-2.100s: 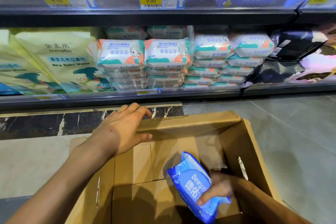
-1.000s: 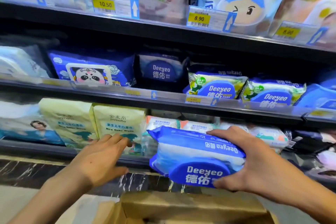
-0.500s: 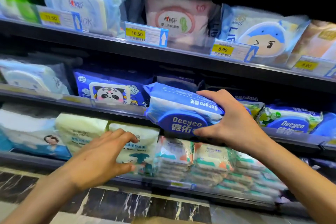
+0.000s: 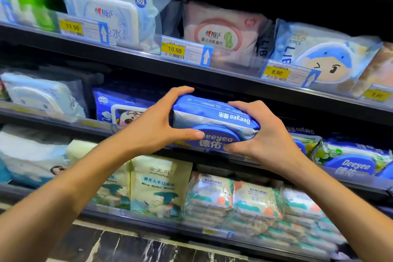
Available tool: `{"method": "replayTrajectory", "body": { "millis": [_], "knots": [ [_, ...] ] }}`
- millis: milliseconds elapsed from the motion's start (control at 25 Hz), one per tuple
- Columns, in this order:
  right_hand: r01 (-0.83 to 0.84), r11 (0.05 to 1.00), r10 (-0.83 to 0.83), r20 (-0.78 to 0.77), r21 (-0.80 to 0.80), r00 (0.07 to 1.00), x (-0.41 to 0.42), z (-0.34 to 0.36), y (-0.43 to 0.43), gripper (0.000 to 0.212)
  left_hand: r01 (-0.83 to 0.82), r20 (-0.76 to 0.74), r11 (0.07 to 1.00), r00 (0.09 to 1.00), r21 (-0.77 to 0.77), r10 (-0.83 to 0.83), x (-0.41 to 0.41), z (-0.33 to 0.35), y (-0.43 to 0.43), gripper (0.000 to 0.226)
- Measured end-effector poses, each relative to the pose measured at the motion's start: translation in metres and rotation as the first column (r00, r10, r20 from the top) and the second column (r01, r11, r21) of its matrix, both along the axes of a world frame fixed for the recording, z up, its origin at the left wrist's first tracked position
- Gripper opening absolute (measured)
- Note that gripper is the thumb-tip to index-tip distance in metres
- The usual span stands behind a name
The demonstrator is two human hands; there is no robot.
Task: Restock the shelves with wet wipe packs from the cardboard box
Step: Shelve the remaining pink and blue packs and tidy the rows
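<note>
A blue Deeyeo wet wipe pack (image 4: 212, 119) with a blue oval lid sits at the front lip of the middle shelf (image 4: 63, 122). My left hand (image 4: 155, 122) grips its left end, fingers over the top and thumb under. My right hand (image 4: 263, 134) clasps its right end the same way. The pack lies level, lid facing me. The cardboard box is out of view.
A panda-print blue pack (image 4: 119, 108) stands left of the held pack. More Deeyeo packs (image 4: 348, 159) lie to the right. The upper shelf (image 4: 191, 66) carries price tags and larger packs. Yellow packs (image 4: 159, 185) and small stacked packs (image 4: 255, 204) fill the lower shelf.
My right hand carried the pack up from the box to the middle shelf. My left hand rose from the lower shelf and took hold of the pack's left end.
</note>
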State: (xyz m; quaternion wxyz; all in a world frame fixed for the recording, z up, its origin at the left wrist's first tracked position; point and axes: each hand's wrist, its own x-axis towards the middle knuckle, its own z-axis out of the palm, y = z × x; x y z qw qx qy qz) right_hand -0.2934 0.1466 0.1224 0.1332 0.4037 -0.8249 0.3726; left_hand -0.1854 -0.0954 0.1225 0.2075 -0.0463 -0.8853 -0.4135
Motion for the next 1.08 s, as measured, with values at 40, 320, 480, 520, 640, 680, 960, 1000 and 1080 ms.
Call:
{"method": "replayTrajectory", "body": {
  "millis": [40, 320, 480, 520, 640, 680, 960, 1000, 1080],
  "knots": [
    [0.007, 1.000, -0.007, -0.016, 0.002, 1.000, -0.002, 0.000, 0.000, 0.087, -0.001, -0.022, 1.000, 1.000, -0.010, 0.001, -0.005, -0.001, 0.002, 0.086],
    [0.132, 0.986, -0.127, -0.049, 0.099, 0.991, -0.022, -0.001, -0.007, 0.086, -0.041, -0.102, 0.994, 0.993, 0.103, 0.051, -0.032, -0.017, 0.003, 0.062],
    [0.179, 0.971, -0.172, -0.058, 0.160, 0.983, -0.035, -0.007, -0.007, 0.095, -0.090, -0.068, 0.993, 0.993, 0.072, 0.095, -0.047, -0.020, 0.004, 0.064],
    [0.178, 0.970, -0.172, -0.052, 0.166, 0.984, -0.038, -0.008, -0.007, 0.097, -0.097, -0.061, 0.993, 0.993, 0.064, 0.101, -0.050, -0.021, 0.006, 0.066],
    [0.196, 0.945, -0.188, -0.054, 0.261, 0.981, -0.046, -0.009, -0.004, 0.094, -0.129, -0.024, 0.991, 0.991, 0.035, 0.130, -0.060, -0.026, 0.008, 0.068],
    [0.192, 0.932, -0.182, -0.063, 0.308, 0.981, -0.048, -0.009, -0.003, 0.090, -0.154, -0.007, 0.988, 0.988, -0.008, 0.154, -0.063, -0.027, 0.009, 0.067],
    [0.138, 0.880, -0.074, -0.155, 0.456, 0.985, -0.055, -0.008, 0.003, 0.073, -0.231, 0.001, 0.955, 0.972, -0.187, 0.235, -0.069, -0.046, 0.014, 0.064],
    [0.154, 0.865, -0.069, -0.189, 0.478, 0.979, -0.056, -0.009, 0.005, 0.072, -0.233, -0.030, 0.953, 0.972, -0.192, 0.232, -0.067, -0.048, 0.016, 0.060],
    [0.201, 0.839, -0.091, -0.233, 0.505, 0.968, -0.054, -0.008, 0.010, 0.072, -0.236, -0.077, 0.941, 0.972, -0.241, 0.224, -0.064, -0.050, 0.020, 0.056]
  ]
}}
